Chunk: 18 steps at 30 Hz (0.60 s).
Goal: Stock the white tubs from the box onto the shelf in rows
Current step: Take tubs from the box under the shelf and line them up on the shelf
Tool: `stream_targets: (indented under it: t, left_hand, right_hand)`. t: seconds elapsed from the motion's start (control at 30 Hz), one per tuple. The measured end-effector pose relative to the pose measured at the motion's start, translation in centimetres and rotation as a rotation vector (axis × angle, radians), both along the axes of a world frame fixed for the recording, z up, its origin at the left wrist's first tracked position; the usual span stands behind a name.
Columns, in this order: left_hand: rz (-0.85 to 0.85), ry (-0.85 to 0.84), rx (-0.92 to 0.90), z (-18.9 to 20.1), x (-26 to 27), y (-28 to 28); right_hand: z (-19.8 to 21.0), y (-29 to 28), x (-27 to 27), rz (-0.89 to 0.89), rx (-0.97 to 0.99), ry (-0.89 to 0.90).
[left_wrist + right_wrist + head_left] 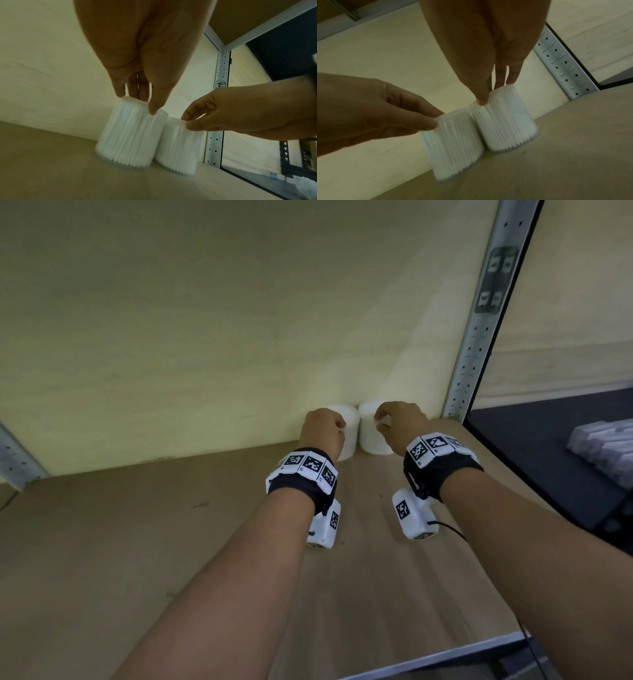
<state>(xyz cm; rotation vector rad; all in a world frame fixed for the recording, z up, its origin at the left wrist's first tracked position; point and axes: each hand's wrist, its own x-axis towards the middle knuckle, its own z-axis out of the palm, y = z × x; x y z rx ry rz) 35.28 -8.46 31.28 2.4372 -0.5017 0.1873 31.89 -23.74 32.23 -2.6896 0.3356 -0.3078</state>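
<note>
Both white tubs stand upright and touching at the shelf back edge, near its right rear corner. The left hand pinches the left tub top rim from above; the right hand pinches the right tub likewise.

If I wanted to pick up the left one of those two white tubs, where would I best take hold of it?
Probably by the top rim, from above. The left tub stands upright at the shelf's back wall, with the right tub close against its side, so its sides are crowded. The left hand already pinches that rim with its fingers.
</note>
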Motion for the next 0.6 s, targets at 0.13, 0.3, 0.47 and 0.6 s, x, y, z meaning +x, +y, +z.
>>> stream_targets:
  t: [0.13,0.3,0.47,0.6]
  left_hand:
    - [0.038,0.018,-0.013,0.0,0.7,-0.6]
    - [0.042,0.021,-0.004,0.0,0.6,-0.5]
    - [-0.036,0.147,0.233,2.9,-0.3,0.1]
    - [-0.066,0.109,0.195,3.7,-3.2,2.0]
  right_hand:
    - [0.1,0.1,0.8,-0.006,-0.039,0.013]
    - [0.8,0.1,0.9,0.027,-0.065,0.083]
    - [2.0,0.7,-1.0,0.070,-0.192,0.219]
    - [2.1,2.2,-4.0,0.080,-0.179,0.168]
